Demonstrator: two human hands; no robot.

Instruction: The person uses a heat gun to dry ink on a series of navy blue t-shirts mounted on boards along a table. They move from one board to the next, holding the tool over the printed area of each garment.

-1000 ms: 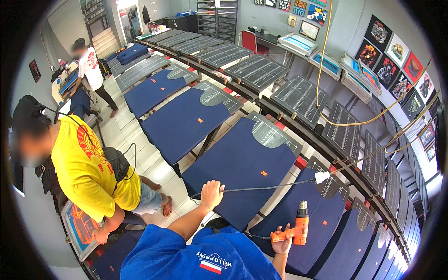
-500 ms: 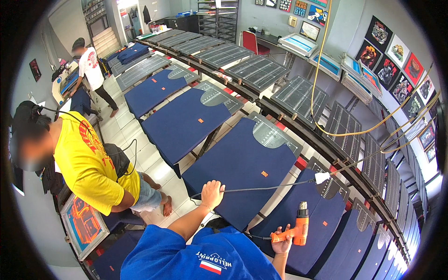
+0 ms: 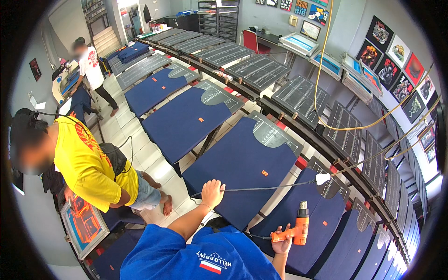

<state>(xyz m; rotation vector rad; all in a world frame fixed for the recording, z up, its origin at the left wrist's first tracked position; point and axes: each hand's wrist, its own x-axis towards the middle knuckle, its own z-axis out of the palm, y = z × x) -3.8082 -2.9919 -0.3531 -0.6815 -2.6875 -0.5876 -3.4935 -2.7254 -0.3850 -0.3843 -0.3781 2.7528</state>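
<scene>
My right hand (image 3: 283,241) grips the handle of an orange heat gun (image 3: 302,228), its black nozzle pointing up and away over a navy shirt (image 3: 291,219). Closed around the dark cord (image 3: 261,188) is my left hand (image 3: 212,195), above the near edge of another navy shirt (image 3: 233,172). That shirt lies flat on a grey printing board (image 3: 275,133) and bears a small orange print. From my left hand the cord runs right to a white plug connector (image 3: 322,178), and a loop hangs at the wrist.
Rows of boards, several with navy shirts (image 3: 186,121), curve along a dark rail (image 3: 298,126). Yellow cable (image 3: 359,129) hangs over the right side. A person in yellow (image 3: 93,163) stands close at left by a printing screen (image 3: 84,224); another in white (image 3: 91,65) works farther back.
The person in yellow has leaned slightly, a hand now showing at the screen. The person in white has raised their head. The yellow cable has swung right. My hands stay in place.
</scene>
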